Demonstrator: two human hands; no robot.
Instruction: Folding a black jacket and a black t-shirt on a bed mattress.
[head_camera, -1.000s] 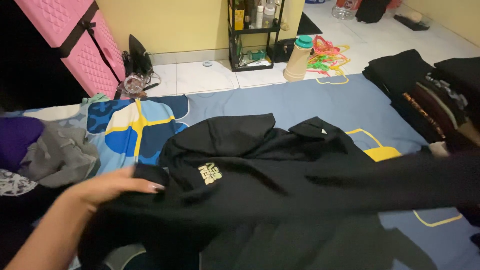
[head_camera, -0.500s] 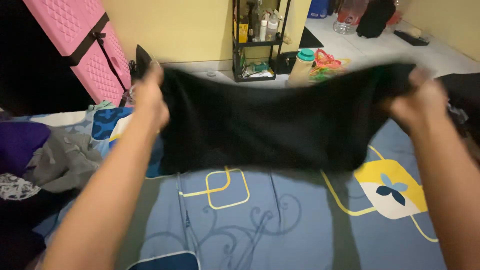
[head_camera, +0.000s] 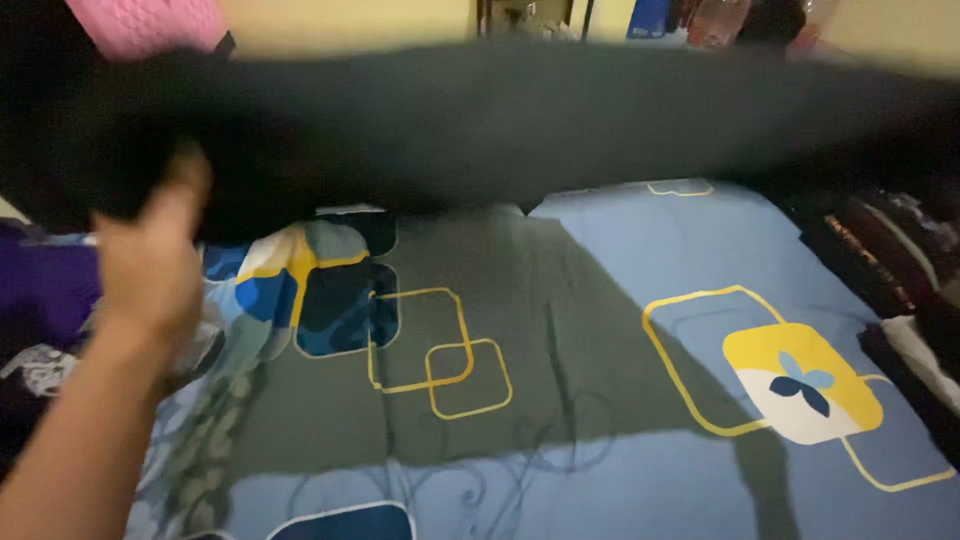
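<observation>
A black garment stretches blurred across the top of the view, lifted above the blue bedsheet. My left hand is raised at the left, its fingers closed on the garment's left end. My right hand is out of view; the garment's right end runs off the frame's right edge. The cloth throws a wide shadow on the sheet below it.
The sheet carries yellow square outlines and a yellow-white patch. Folded dark clothes are stacked along the right edge. Purple and grey clothes lie at the left. A pink cabinet stands at the back left.
The garment has gone from lying on the sheet to being lifted and swung up high across the view. My right hand has left the frame; my left hand has dropped lower left.
</observation>
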